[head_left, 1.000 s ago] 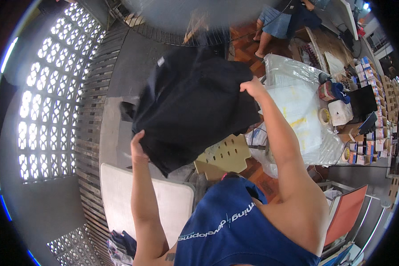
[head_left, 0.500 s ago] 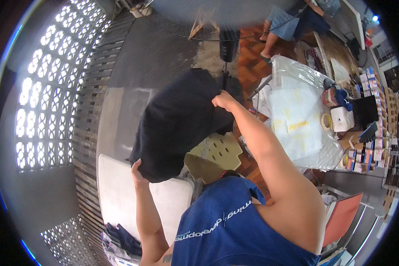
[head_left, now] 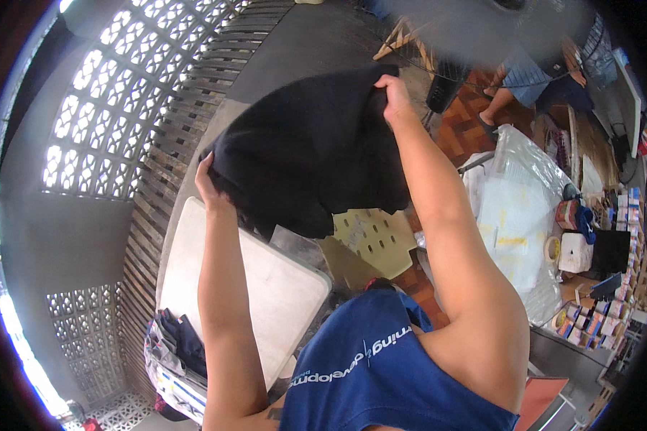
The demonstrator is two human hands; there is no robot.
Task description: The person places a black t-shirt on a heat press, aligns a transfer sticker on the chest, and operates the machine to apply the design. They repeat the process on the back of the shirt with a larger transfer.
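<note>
A large piece of black cloth, perhaps a garment (head_left: 302, 154), hangs stretched between my two raised hands; its exact kind does not show. At its left end, my left hand (head_left: 211, 185) is closed on the edge, thumb upward. My right hand (head_left: 397, 100) pinches the far right corner, with the arm reaching out. The lower edge of the cloth sags unevenly, above the white tabletop (head_left: 244, 280) and a pale yellow plastic chair (head_left: 370, 237) with slots in its back.
Right stands a table covered in clear plastic (head_left: 528, 161), bearing a tape roll (head_left: 552, 249) and a white box (head_left: 575, 253). A fan (head_left: 467, 29) looms at the top. Another person's legs (head_left: 509, 92) show beyond. Folded clothes (head_left: 180, 341) lie lower left, near a slatted wall (head_left: 162, 165).
Both hands have risen and moved farther out, spreading the black cloth wider. The view has turned, so the room appears tilted and the right-hand table sits lower.
</note>
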